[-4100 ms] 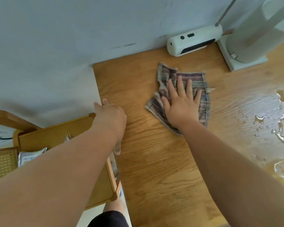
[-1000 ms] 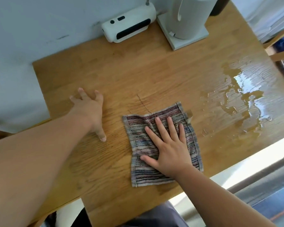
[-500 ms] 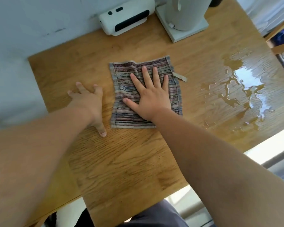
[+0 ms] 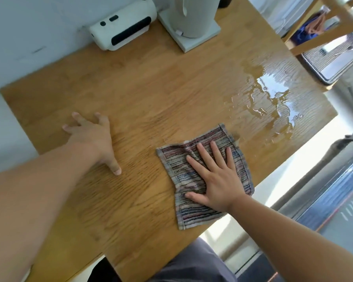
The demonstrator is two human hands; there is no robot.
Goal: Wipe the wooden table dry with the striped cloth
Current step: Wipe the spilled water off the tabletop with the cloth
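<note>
I see the right hand (image 4: 216, 178) laid flat, palm down, fingers spread, pressing on the striped cloth (image 4: 204, 176); nothing gripped, just open on top of it. Cloth lies flat on the wooden table (image 4: 151, 88), near the table's near-right edge, its lower corner about at that edge; cannot tell if it hangs over. Cloth's upper right corner sits just beside the water puddle (image 4: 273, 98), which spreads over the right part of the table toward the far right corner. Cannot tell if cloth touches the wet patch.

Left hand (image 4: 92, 137) rests on bare wood left of the cloth, well apart from it, fingers splayed, thumb pointing toward me, holding nothing.

Far side of the table, against the wall: a white device (image 4: 122, 33) with a dark front panel and two dark buttons, lying on its side. Just right of it a white square base (image 4: 192, 35) with a pale round column standing on it. Beyond the right edge a wooden chair (image 4: 322, 31), partly in view
</note>
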